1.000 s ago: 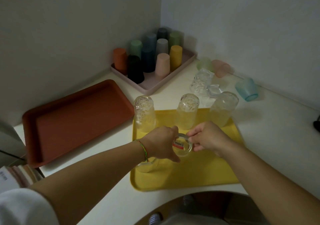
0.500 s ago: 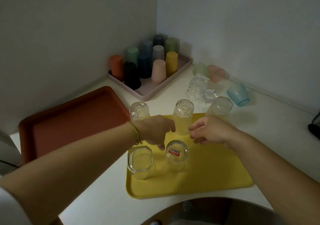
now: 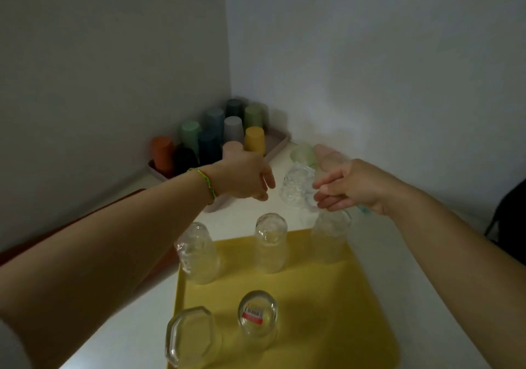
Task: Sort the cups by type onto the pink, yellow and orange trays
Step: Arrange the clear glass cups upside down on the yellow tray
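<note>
- Five glasses (image 3: pixel 269 243) stand mouth-down on the yellow tray (image 3: pixel 355 297), three in a far row and two nearer. The spacing is judged to leave room for more of the type.
- Plastic cups (image 3: pixel 254 138) crowd the pink tray (image 3: pixel 277 142) in the far corner, also inverted and grouped as one type.
- Orange tray (image 3: pixel 133 195) lies at the left, mostly hidden by the left arm. No cups are visible on it.
- One clear glass (image 3: pixel 296 189) stands unsorted on the counter, just beyond the yellow tray and between both hands.
- Left hand (image 3: pixel 244 175) hovers just left of that glass, fingers loosely curled and holding nothing.
- Right hand (image 3: pixel 350 189) has its fingers half-extended at the glass's right side. Whether they touch it cannot be told.
- Tinted cups (image 3: pixel 303 153) wait far behind the glass, judged to be bound for the orange tray.
</note>
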